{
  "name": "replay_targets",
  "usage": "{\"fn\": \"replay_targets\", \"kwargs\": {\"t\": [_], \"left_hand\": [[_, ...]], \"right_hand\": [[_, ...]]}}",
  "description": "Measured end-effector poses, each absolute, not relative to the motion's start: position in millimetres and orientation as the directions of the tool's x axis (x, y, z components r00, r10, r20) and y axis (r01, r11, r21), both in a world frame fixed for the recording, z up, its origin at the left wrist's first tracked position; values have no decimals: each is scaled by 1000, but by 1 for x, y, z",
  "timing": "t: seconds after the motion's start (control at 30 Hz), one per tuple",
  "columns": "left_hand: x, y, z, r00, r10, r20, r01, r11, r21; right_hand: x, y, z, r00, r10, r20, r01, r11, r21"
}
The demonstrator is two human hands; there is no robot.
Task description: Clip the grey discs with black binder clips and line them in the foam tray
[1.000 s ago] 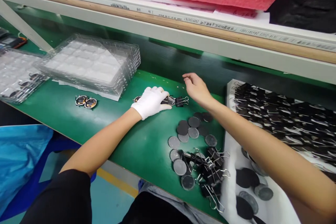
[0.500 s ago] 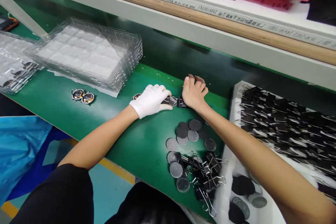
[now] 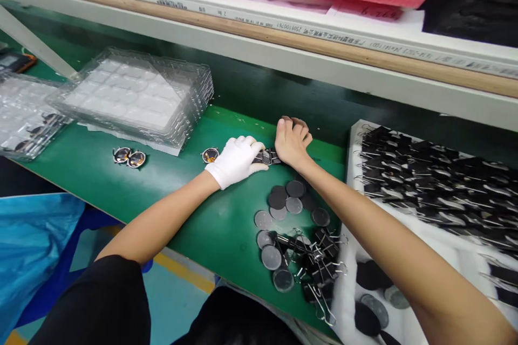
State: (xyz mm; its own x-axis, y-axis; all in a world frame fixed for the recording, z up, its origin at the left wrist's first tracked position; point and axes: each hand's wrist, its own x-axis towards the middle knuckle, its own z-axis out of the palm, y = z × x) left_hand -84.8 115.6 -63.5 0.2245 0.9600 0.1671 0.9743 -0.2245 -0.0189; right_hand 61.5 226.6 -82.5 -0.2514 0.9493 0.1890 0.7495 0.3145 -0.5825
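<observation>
My left hand (image 3: 237,160), in a white glove, is closed with thumb and fingers around a black binder clip (image 3: 267,157). A silver-edged part shows at the clip, but most of it is hidden under the glove. Bare, my right hand (image 3: 292,143) has its heel against the clip's right end, with its fingers raised, loosely bent and apart. Just left of the glove lies a round watch case (image 3: 210,155) with a dark, orange-marked face. Two similar watch cases (image 3: 129,157) lie side by side farther left on the green table (image 3: 210,215).
Loose round discs (image 3: 271,257) and a heap of binder clips (image 3: 319,264) lie below my right forearm. A white foam tray (image 3: 352,172) at right holds rows of clips. Stacked clear plastic trays (image 3: 133,97) stand back left. A shelf (image 3: 259,38) overhangs the back.
The view has shifted slightly. The watch case left of my glove shows more fully. My right hand sits a little closer to my left, covering more of the clip's right end.
</observation>
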Motion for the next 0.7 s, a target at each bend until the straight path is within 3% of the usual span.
{"fn": "replay_targets", "kwargs": {"t": [0.1, 0.17, 0.23, 0.3, 0.4, 0.5, 0.6, 0.7], "left_hand": [[-88, 115, -66, 197, 958, 208, 975, -213, 57], [-90, 113, -63, 130, 962, 240, 954, -188, 235], [-90, 111, -55, -8, 974, 227, 859, -110, 500], [-88, 108, -45, -117, 986, 122, 688, -8, 725], [-80, 100, -32, -125, 991, -46, 508, 104, 855], [-70, 88, -26, -134, 991, 0, 608, 82, 789], [-62, 77, -22, -29, 985, 171, 829, -72, 555], [-57, 71, -19, 142, 966, 218, 913, -213, 349]], "right_hand": [[61, 231, -73, -237, 963, 126, 674, 256, -693], [70, 233, -62, -236, 965, 110, 598, 234, -767], [88, 229, -48, -361, 913, 189, 501, 361, -787], [109, 217, -36, -575, 764, 293, 358, 557, -750], [133, 191, -25, -748, 600, 284, 236, 641, -731], [145, 170, -23, -720, 655, 229, 247, 551, -797], [155, 155, -26, -711, 672, 209, 222, 496, -840], [166, 141, -27, -710, 678, 192, 253, 500, -828]]}}
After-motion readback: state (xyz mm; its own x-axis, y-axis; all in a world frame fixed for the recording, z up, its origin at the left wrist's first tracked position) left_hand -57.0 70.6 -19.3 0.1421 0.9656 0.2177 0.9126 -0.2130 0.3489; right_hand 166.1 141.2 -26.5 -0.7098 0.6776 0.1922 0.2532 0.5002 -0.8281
